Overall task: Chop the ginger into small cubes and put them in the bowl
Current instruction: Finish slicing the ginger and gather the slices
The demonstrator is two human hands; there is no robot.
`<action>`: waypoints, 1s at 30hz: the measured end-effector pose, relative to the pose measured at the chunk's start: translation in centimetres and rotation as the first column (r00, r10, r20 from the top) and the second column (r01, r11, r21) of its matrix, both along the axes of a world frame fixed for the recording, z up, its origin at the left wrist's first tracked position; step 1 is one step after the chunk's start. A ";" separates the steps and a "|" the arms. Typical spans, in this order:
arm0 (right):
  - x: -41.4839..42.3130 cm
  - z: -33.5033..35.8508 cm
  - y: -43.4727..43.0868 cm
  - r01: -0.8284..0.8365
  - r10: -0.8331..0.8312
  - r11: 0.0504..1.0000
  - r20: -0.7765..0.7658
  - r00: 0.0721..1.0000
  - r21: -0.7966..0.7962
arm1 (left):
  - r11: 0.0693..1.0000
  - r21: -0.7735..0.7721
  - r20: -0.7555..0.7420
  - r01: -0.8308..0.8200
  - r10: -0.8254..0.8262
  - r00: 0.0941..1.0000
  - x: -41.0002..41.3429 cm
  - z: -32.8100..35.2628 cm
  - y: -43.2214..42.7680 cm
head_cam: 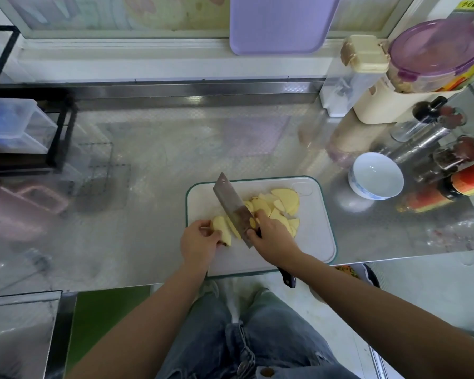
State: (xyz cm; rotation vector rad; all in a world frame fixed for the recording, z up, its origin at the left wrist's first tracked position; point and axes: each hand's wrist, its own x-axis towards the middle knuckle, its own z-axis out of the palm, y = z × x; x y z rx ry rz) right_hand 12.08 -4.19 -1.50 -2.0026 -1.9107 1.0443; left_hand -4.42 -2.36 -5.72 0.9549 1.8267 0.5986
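One ginger chunk (221,230) is lying on the board (314,242) I am watching, left hand (200,243) gripping it, right hand (272,237) gripping the cleaver (230,203) beside the slices (283,205).

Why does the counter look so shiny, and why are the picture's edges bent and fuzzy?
Head view: bright light glares off the steel counter, which faintly mirrors the purple tray. Same view: the wide lens bows the counter's edges and smears the jars at far right. The cleaver and ginger in the middle look fairly sharp.
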 end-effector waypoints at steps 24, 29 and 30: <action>11.0 1.7 -0.6 0.525 -0.611 0.791 -0.429 0.665 -0.314 | 0.611 -0.051 -0.753 0.790 -0.543 0.372 3.3 0.4 3.8; 11.8 1.3 -0.8 0.520 -0.582 0.813 -0.375 0.721 -0.262 | 0.596 0.022 -0.716 0.803 -0.551 0.428 3.9 0.7 3.5; 11.8 1.2 -0.9 0.510 -0.566 0.824 -0.363 0.740 -0.246 | 0.569 0.040 -0.717 0.822 -0.556 0.420 4.5 0.8 3.3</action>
